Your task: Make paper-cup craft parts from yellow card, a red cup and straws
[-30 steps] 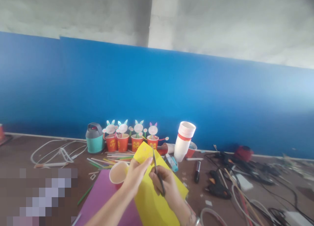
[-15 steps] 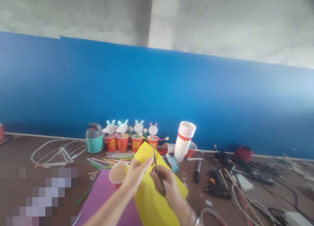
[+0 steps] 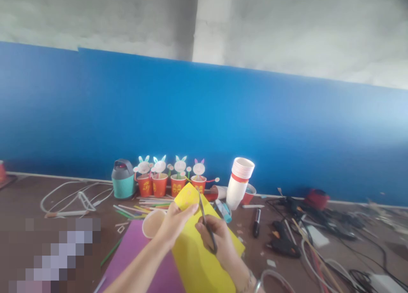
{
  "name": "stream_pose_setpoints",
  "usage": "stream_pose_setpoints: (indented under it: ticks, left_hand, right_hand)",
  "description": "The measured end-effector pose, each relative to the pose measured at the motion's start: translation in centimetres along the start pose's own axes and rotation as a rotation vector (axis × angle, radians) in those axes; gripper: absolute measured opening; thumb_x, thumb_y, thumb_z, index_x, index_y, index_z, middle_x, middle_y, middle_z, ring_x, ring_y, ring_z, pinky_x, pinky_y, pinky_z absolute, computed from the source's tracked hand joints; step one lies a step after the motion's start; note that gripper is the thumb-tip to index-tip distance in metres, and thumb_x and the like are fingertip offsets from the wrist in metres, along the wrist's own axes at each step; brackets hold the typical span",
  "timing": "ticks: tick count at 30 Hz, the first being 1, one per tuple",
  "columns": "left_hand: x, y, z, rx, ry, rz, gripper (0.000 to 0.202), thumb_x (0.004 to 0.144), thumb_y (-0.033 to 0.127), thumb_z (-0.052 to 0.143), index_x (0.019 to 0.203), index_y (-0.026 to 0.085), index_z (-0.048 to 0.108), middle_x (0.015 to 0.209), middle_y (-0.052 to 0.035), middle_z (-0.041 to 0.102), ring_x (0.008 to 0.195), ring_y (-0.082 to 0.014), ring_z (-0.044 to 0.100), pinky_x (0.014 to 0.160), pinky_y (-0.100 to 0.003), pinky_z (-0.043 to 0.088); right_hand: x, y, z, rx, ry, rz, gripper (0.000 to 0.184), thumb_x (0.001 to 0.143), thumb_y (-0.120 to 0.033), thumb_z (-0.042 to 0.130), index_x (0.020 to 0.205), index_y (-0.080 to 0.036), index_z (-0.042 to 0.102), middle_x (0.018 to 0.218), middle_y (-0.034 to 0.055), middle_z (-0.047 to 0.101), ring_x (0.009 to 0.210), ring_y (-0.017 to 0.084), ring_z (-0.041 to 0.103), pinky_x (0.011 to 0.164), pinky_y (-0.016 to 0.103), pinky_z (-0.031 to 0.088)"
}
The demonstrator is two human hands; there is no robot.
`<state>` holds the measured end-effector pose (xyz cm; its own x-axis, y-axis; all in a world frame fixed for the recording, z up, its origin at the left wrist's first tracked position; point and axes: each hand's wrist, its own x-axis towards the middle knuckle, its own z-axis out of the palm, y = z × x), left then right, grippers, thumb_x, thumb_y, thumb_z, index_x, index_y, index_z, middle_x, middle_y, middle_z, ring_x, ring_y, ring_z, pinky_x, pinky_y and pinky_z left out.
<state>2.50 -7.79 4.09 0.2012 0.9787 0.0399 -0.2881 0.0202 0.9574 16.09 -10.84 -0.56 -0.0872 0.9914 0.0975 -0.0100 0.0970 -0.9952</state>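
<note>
- With our left hand [image 3: 174,226] we pinch the yellow paper [image 3: 199,261] near its far corner, thumb on top and fingers beneath, closed on the sheet.
- Our right hand [image 3: 219,238] is curled around the handles of the scissors [image 3: 204,218], their blades pointing to the back edge of the tabletop [image 3: 79,238] and crossing the paper; how far apart the blades stand, we cannot tell.
- The yellow paper runs from our hands toward the near edge, overlapping the purple paper [image 3: 134,263] on its left.
- Just beside our left hand, and partly hidden by it, is a cup [image 3: 153,224], its pale inside turned toward us.
- Along the back edge we see four red cups [image 3: 160,187] in a row, gold markings on their sides, each with a rabbit [image 3: 180,166] rising from its mouth; three have bluish-green ears, the rightmost purple.
- Left of that row stands a teal jar [image 3: 123,187] with a grey, handled top.
- To the right, a tall stack [image 3: 237,187] holds white cups nested together. Just behind it is a red tub [image 3: 247,197]; what its bluish contents are, we cannot tell.
- Straws [image 3: 153,202] lie before the row.
</note>
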Motion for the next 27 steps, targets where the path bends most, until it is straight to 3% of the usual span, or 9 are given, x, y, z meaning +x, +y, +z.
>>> stream_pose_setpoints:
  ticks: [3, 7, 13, 17, 22, 27]
  left_hand:
    - [0.0, 0.1, -0.2, 0.018, -0.021, -0.022, 0.028, 0.067, 0.039, 0.076, 0.062, 0.016, 0.060, 0.045, 0.0074, 0.043, 0.043, -0.0073, 0.038, 0.047, -0.021, 0.034]
    - [0.2, 0.1, -0.5, 0.031, -0.033, -0.035, 0.026, 0.065, 0.038, 0.078, 0.071, 0.017, 0.064, 0.052, 0.0049, 0.053, 0.049, -0.0105, 0.048, 0.049, -0.022, 0.035]
    - [0.1, 0.9, -1.1, 0.163, 0.101, -0.128, 0.025, 0.063, 0.037, 0.079, 0.067, 0.018, 0.062, 0.053, 0.0040, 0.058, 0.044, -0.0102, 0.045, 0.044, -0.023, 0.030]
    - [0.0, 1.6, -1.0, 0.171, 0.041, -0.090, 0.023, 0.063, 0.036, 0.079, 0.062, 0.019, 0.063, 0.050, 0.0040, 0.057, 0.044, -0.0105, 0.045, 0.044, -0.023, 0.030]
    - [0.4, 1.5, -1.7, 0.171, -0.045, -0.102, 0.025, 0.064, 0.038, 0.078, 0.073, 0.018, 0.068, 0.063, 0.0002, 0.067, 0.052, -0.0138, 0.055, 0.048, -0.023, 0.035]
    - [0.7, 1.1, -2.5, 0.189, 0.059, -0.132, 0.032, 0.059, 0.037, 0.081, 0.081, 0.018, 0.069, 0.068, -0.0020, 0.070, 0.063, -0.0180, 0.061, 0.055, -0.024, 0.041]
  right_hand:
    - [0.0, -0.2, 0.0, -0.004, 0.003, 0.007, 0.046, 0.071, -0.062, 0.065, 0.067, -0.019, 0.050, 0.045, -0.0103, 0.033, 0.038, 0.004, 0.024, 0.036, 0.019, 0.018]
    - [0.1, -0.6, 0.0, -0.036, 0.003, 0.010, 0.050, 0.068, -0.066, 0.065, 0.063, -0.019, 0.049, 0.044, -0.0100, 0.033, 0.038, 0.004, 0.025, 0.036, 0.019, 0.018]
    - [0.1, -1.1, 0.0, -0.047, -0.002, 0.019, 0.053, 0.064, -0.070, 0.065, 0.062, -0.020, 0.048, 0.042, -0.0101, 0.033, 0.037, 0.004, 0.024, 0.036, 0.020, 0.016]
    - [0.1, -1.3, 0.1, -0.042, 0.006, 0.032, 0.055, 0.061, -0.071, 0.067, 0.061, -0.020, 0.047, 0.041, -0.0105, 0.032, 0.035, 0.003, 0.024, 0.035, 0.020, 0.016]
    - [0.1, -1.2, 0.0, -0.061, 0.011, 0.044, 0.054, 0.061, -0.070, 0.067, 0.062, -0.019, 0.050, 0.041, -0.0101, 0.034, 0.036, 0.003, 0.025, 0.035, 0.020, 0.017]
    - [0.2, -1.0, 0.1, -0.053, 0.009, 0.078, 0.054, 0.058, -0.070, 0.069, 0.061, -0.020, 0.049, 0.039, -0.0106, 0.034, 0.033, 0.003, 0.025, 0.033, 0.019, 0.017]
